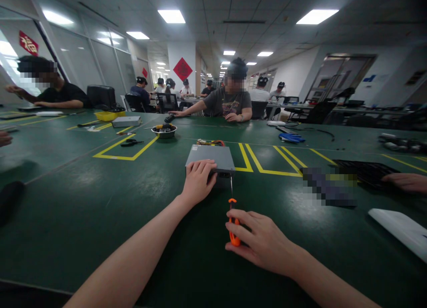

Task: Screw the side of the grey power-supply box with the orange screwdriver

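Observation:
A grey metal box (213, 157) with a socket in its near face and coloured wires behind it sits on the green table (143, 210). My left hand (199, 181) rests on its near left top edge, fingers together and wrapped over the edge. In my right hand (248, 237) is an orange and black screwdriver (234, 234), gripped by its handle. Its shaft points away from me, and the tip is at the right end of the box's near face. Whether the tip sits in a screw is too small to tell.
Further back stand a metal bowl (164, 131) of tools, a yellow tray (109, 116) and another grey box (126, 122). Black pliers (131, 142) lie left, blue gloves (291, 138) right. Another person's hand (405, 182) touches a black panel (363, 172) at right.

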The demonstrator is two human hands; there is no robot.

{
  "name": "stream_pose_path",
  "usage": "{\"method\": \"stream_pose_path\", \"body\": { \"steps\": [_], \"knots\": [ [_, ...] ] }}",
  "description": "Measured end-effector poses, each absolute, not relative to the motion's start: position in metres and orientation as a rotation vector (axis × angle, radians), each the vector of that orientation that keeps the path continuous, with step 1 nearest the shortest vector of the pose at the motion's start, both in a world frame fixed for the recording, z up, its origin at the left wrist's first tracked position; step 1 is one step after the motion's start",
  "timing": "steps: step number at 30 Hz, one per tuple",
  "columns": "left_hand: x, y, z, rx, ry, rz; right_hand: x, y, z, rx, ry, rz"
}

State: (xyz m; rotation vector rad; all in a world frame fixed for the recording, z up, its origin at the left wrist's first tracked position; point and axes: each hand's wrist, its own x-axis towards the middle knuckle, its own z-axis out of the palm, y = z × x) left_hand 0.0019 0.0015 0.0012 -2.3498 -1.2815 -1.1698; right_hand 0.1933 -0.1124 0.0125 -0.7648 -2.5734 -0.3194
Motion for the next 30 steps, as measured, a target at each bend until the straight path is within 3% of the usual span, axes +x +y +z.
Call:
{"method": "stream_pose_path", "body": {
  "steps": [8,15,30],
  "knots": [
    [0.001,0.001,0.002,-2.343,-1.264,-1.176,0.195,-0.114,0.014,-0.820,-2.541,-0.197],
    [0.001,0.001,0.003,-2.344,-1.268,-1.163,0.196,-0.115,0.012,-0.715,-2.473,-0.351],
    [0.001,0.000,0.004,-2.354,-1.270,-1.160,0.195,-0.112,0.011,-0.713,-2.455,-0.335]
  ]
}}
